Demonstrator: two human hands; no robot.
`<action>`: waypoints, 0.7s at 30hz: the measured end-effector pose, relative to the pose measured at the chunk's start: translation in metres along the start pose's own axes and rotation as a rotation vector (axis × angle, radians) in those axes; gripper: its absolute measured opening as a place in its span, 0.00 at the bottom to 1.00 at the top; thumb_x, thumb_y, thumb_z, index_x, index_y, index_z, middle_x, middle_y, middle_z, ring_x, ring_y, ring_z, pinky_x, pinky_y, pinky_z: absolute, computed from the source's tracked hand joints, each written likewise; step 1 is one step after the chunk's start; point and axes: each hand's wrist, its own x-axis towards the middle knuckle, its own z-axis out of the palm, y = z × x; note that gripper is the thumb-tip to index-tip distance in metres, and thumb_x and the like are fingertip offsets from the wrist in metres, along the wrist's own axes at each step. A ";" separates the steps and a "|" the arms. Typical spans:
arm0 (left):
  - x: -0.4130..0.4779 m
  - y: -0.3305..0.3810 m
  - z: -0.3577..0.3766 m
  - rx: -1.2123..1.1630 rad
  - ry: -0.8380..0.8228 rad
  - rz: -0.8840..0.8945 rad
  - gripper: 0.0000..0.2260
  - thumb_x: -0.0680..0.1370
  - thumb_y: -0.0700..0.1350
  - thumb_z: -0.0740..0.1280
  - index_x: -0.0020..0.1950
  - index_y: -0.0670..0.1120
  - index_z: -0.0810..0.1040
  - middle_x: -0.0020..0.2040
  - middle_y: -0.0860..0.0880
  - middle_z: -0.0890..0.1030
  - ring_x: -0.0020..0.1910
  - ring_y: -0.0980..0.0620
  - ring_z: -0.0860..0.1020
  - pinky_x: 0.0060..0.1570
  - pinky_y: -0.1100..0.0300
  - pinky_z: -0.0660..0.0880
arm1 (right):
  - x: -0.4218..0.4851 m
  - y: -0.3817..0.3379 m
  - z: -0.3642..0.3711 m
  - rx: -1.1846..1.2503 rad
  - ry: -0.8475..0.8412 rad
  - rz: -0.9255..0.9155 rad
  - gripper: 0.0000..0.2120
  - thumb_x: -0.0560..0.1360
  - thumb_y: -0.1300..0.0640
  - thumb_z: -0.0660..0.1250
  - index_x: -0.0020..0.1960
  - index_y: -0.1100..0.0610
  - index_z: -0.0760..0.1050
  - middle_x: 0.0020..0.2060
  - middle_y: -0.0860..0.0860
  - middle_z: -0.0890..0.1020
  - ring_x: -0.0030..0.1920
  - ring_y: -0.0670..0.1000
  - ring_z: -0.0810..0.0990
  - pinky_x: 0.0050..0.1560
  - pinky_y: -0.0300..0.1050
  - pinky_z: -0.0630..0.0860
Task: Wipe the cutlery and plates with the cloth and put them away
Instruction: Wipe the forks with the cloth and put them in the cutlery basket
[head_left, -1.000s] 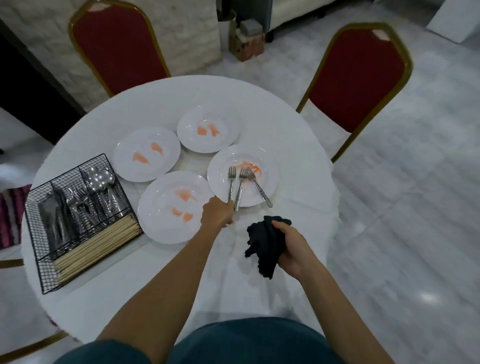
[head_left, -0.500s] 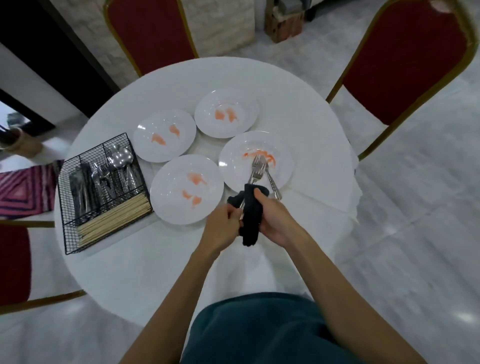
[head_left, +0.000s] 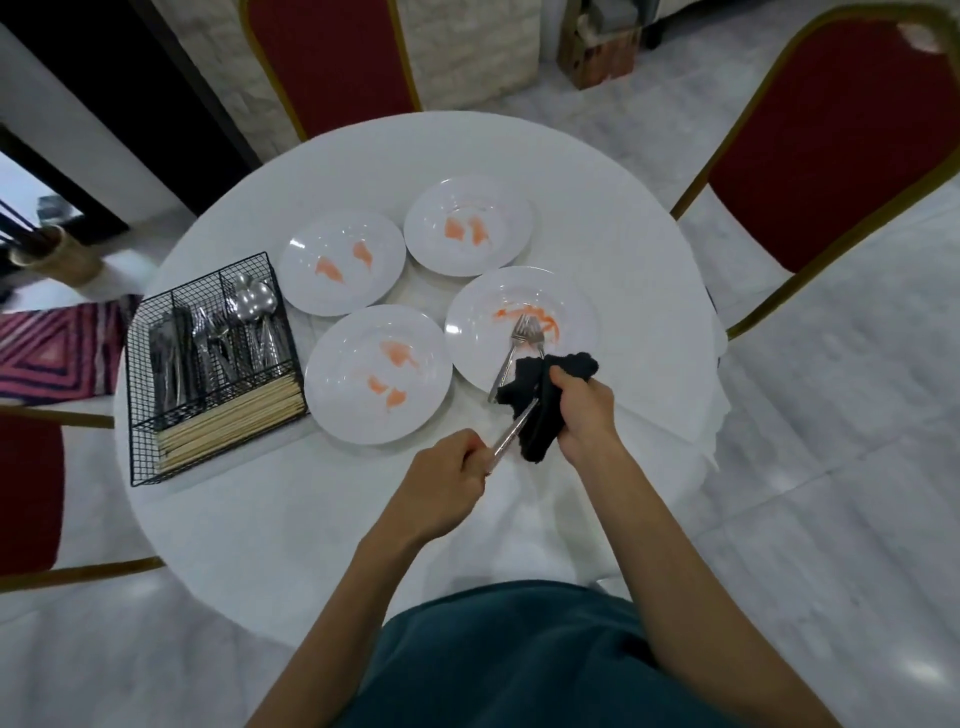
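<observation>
My left hand (head_left: 441, 488) grips the handle of a fork (head_left: 511, 434) whose tines are buried in the black cloth (head_left: 540, 400). My right hand (head_left: 584, 410) squeezes that cloth around the fork's head. Behind them, two more forks (head_left: 519, 338) lie on the near right plate (head_left: 478, 332), which has an orange smear. The other plates, one at the near left (head_left: 343, 395), one at the far left (head_left: 306, 275) and one at the far right (head_left: 504, 228), are white with orange stains.
A black wire caddy (head_left: 140, 374) at the table's left edge holds knives, forks, spoons and a row of chopsticks. The round table (head_left: 311, 519) has a white cloth. Red chairs with gold frames stand at the back (head_left: 332, 57), right (head_left: 831, 140) and left (head_left: 26, 493).
My left hand has drawn the fork handle back toward me and left, so more of the shaft shows outside the cloth. The camera has tilted slightly; plates and caddy stay put.
</observation>
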 end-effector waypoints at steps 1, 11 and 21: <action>-0.001 -0.003 -0.004 -0.007 -0.007 -0.010 0.12 0.85 0.48 0.58 0.42 0.49 0.73 0.37 0.52 0.78 0.35 0.53 0.74 0.38 0.60 0.71 | 0.001 -0.002 -0.003 0.017 0.031 -0.011 0.09 0.81 0.62 0.67 0.59 0.64 0.78 0.46 0.57 0.84 0.44 0.56 0.84 0.43 0.50 0.84; -0.006 -0.025 0.001 -0.215 0.103 -0.139 0.11 0.84 0.48 0.60 0.45 0.45 0.76 0.36 0.51 0.79 0.34 0.52 0.76 0.41 0.54 0.75 | -0.044 0.026 0.017 -0.040 -0.278 0.133 0.11 0.85 0.57 0.62 0.59 0.63 0.79 0.49 0.57 0.88 0.51 0.56 0.86 0.58 0.53 0.81; -0.029 -0.086 -0.045 -0.256 0.223 -0.250 0.14 0.84 0.53 0.61 0.50 0.50 0.85 0.41 0.53 0.85 0.36 0.55 0.81 0.39 0.64 0.76 | -0.083 0.051 0.048 -0.390 -0.481 0.018 0.07 0.82 0.57 0.66 0.51 0.60 0.79 0.33 0.60 0.84 0.33 0.63 0.81 0.37 0.60 0.78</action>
